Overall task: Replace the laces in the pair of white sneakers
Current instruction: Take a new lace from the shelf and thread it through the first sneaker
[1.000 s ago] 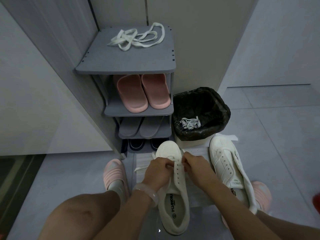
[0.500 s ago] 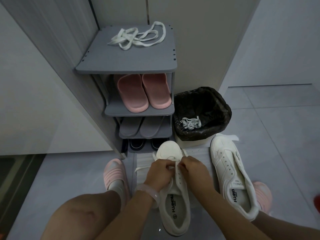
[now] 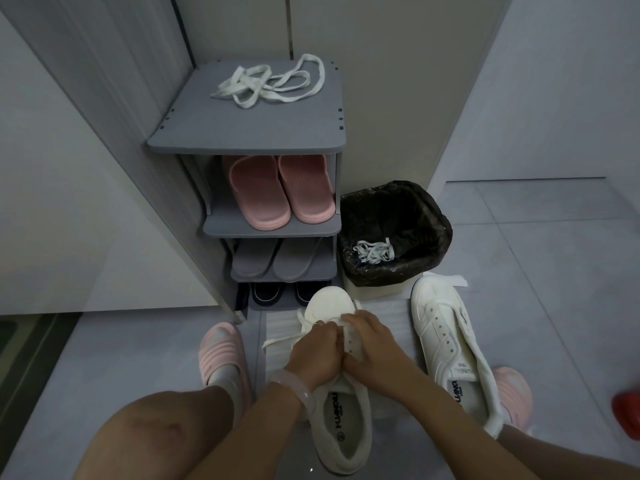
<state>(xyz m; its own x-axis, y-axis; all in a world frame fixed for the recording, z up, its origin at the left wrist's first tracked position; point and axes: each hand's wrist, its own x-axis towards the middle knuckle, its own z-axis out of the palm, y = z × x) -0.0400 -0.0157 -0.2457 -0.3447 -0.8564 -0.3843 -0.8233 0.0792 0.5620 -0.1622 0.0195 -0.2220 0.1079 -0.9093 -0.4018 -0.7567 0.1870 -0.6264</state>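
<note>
Both hands have closed in since the earlier frames: a second ago they worked a little apart on either flap of the sneaker, and now the left hand [image 3: 313,351] and right hand [image 3: 372,344] are pressed knuckle to knuckle over its eyelets. That sneaker being laced [image 3: 341,403] sits on the floor directly under the hands, its long axis running straight away from the person, toe toward the shoe rack [image 3: 249,136] and heel toward the knees, so the remaining eyelets lie nearer the person than the present grip. Each hand has its fingers curled and seems to pinch the new lace [image 3: 284,341], whose free length trails out to the left across the pale mat [image 3: 394,313]; exactly which strand each fingertip holds is hidden between the hands. By my reading the lace is only through the lowest holes near the toe. Just right of the hands lies the second sneaker [image 3: 446,344], unlaced, its toe near the black-lined bin [image 3: 429,216], where a discarded lace [image 3: 374,251] sits. A spare lace [image 3: 273,84] waits on the rack's top, well beyond both hands. Nothing else has shifted.
</note>
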